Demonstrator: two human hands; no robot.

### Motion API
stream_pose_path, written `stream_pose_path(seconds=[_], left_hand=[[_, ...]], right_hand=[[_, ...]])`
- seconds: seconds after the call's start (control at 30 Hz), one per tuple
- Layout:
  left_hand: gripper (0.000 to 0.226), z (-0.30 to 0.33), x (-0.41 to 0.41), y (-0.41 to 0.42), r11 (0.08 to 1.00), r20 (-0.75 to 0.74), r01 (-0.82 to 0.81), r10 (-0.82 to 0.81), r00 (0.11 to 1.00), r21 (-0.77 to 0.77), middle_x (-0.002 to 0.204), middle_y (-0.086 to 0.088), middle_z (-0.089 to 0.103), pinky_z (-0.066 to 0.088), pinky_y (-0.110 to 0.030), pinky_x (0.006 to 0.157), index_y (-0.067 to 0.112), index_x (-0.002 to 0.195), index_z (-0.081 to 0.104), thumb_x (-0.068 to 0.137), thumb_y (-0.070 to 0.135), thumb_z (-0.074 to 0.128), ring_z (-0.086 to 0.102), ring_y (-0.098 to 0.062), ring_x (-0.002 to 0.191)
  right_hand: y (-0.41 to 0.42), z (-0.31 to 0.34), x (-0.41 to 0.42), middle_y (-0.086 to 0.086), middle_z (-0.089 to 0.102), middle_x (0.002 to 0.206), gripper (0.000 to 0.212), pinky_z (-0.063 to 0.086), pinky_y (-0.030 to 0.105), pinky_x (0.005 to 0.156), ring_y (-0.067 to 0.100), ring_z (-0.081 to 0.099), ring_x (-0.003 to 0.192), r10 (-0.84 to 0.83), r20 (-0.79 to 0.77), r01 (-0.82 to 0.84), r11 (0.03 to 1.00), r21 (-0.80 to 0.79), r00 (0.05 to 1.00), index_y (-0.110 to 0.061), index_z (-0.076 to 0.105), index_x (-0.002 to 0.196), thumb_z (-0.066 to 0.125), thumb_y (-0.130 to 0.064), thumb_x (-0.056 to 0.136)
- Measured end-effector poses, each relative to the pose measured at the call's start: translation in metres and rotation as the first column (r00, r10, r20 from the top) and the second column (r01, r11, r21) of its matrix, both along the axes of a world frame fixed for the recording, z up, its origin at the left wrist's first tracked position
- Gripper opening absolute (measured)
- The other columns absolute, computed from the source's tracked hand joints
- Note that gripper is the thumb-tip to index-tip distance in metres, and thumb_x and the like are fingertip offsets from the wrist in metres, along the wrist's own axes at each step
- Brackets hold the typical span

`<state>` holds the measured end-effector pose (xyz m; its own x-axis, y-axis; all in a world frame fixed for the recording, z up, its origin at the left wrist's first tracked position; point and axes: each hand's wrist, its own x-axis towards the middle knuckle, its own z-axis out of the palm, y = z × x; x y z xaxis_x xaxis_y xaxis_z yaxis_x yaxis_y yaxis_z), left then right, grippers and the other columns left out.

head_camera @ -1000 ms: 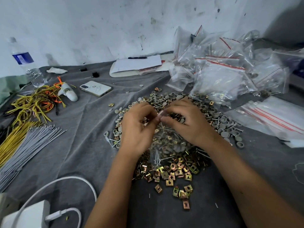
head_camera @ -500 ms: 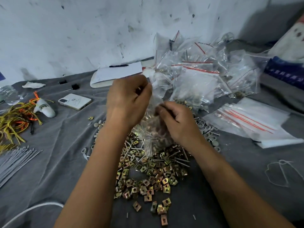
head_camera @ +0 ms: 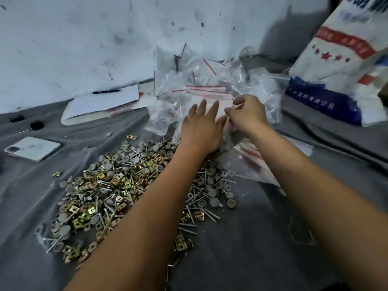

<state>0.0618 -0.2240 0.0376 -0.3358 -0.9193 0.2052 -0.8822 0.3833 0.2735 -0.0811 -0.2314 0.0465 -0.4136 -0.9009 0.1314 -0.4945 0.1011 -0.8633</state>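
Hands moved far, from hardware heap (head_camera: pixel 109 196) to bag pile (head_camera: pixel 210 89). Left hand (head_camera: pixel 201 129) flat, released; right hand (head_camera: pixel 247 114) curled, grasp unclear. Most hardware still unbagged.

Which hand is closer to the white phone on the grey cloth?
Left. The left hand is spread over the bags, well right of the phone; the right hand pinches one even farther right.
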Motion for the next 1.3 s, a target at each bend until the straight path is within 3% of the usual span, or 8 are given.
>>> stream_pose_path(seconds=[0.17,0.33,0.53,0.7,0.87,1.1,1.23,1.3], left_hand=[[0.069,-0.046,-0.019,-0.026,0.996,0.11,-0.03,0.021,0.994,0.087,0.175,-0.003,-0.006,-0.002,-0.058,0.126,0.031,0.166,0.003,0.106,0.062,0.016,-0.005,-0.033,0.161],[0.071,-0.033,-0.021,-0.05,0.987,0.166,-0.036,0.01,0.986,0.154,0.174,0.0,-0.016,-0.007,-0.057,0.126,0.033,0.165,-0.004,0.106,0.064,0.02,-0.014,-0.03,0.16],[0.057,-0.022,-0.036,0.002,0.99,-0.027,-0.089,0.087,0.996,-0.111,0.168,-0.018,0.026,0.011,-0.056,0.127,0.012,0.153,0.044,0.105,0.042,0.048,0.017,-0.038,0.157],[0.023,-0.022,-0.052,0.058,0.988,-0.18,0.114,-0.131,0.975,-0.101,0.112,-0.015,0.065,0.051,-0.043,0.091,0.008,0.11,0.071,0.092,0.012,0.058,0.059,-0.034,0.107],[0.034,-0.038,-0.06,0.077,0.976,-0.076,0.2,-0.194,0.978,0.081,0.126,-0.019,0.065,0.049,-0.045,0.099,0.007,0.122,0.067,0.09,0.009,0.056,0.058,-0.04,0.119],[0.049,-0.05,-0.063,0.08,0.952,-0.069,0.289,-0.283,0.957,0.105,0.146,-0.02,0.052,0.04,-0.05,0.112,0.005,0.145,0.052,0.097,0.007,0.052,0.046,-0.041,0.137],[0.035,-0.031,-0.063,0.085,0.978,-0.36,0.203,-0.174,0.917,0.042,0.134,-0.018,0.062,0.044,-0.044,0.107,0.003,0.13,0.064,0.096,0.004,0.056,0.055,-0.037,0.127],[0.029,-0.013,-0.057,0.094,0.999,-0.614,0.028,-0.009,0.789,0.02,0.126,-0.01,0.068,0.049,-0.037,0.102,0.009,0.125,0.07,0.098,0.008,0.057,0.063,-0.024,0.115]], right_hand=[[0.039,-0.006,-0.07,-0.004,0.074,0.083,0.02,0.051,0.026,0.066,0.012,0.069,0.078,0.131,-0.376,-0.105,0.991,0.087,0.918,-0.028,0.067,0.073,0.081,-0.021,0.085],[0.084,-0.001,-0.094,-0.007,0.067,0.092,0.034,0.045,0.028,0.063,0.01,0.061,0.08,0.301,-0.617,-0.13,0.943,0.307,0.727,-0.025,0.072,0.093,0.088,-0.049,0.074],[0.108,-0.002,-0.057,-0.008,0.066,0.084,0.043,0.045,0.03,0.063,0.009,0.059,0.075,0.535,-0.587,-0.337,0.843,0.419,0.607,-0.028,0.065,0.086,0.089,-0.057,0.066],[0.109,-0.008,-0.068,0.011,0.063,0.125,0.053,0.047,0.039,0.093,0.033,0.055,0.116,0.231,-0.743,0.003,0.954,0.299,0.629,-0.02,0.067,0.117,0.079,-0.056,0.08],[0.114,-0.014,-0.074,0.014,0.075,0.105,0.018,0.054,0.037,0.084,0.034,0.068,0.098,0.11,-0.62,0.089,0.956,0.281,0.777,-0.018,0.079,0.104,0.068,-0.031,0.097],[0.118,0.004,-0.076,0.016,0.065,0.084,0.031,0.036,0.035,0.066,0.033,0.057,0.075,-0.182,-0.512,0.179,0.982,-0.056,0.84,-0.012,0.06,0.081,0.048,-0.024,0.107],[0.119,0.021,-0.067,0.012,0.071,0.102,0.018,0.051,0.038,0.078,0.029,0.065,0.09,-0.33,-0.377,0.214,0.924,-0.316,0.866,-0.008,0.066,0.114,0.059,-0.008,0.097],[0.12,0.027,-0.056,0.007,0.072,0.096,0.015,0.055,0.042,0.082,0.025,0.067,0.088,-0.291,-0.293,0.162,0.904,-0.395,0.91,-0.009,0.068,0.109,0.063,-0.014,0.097]])
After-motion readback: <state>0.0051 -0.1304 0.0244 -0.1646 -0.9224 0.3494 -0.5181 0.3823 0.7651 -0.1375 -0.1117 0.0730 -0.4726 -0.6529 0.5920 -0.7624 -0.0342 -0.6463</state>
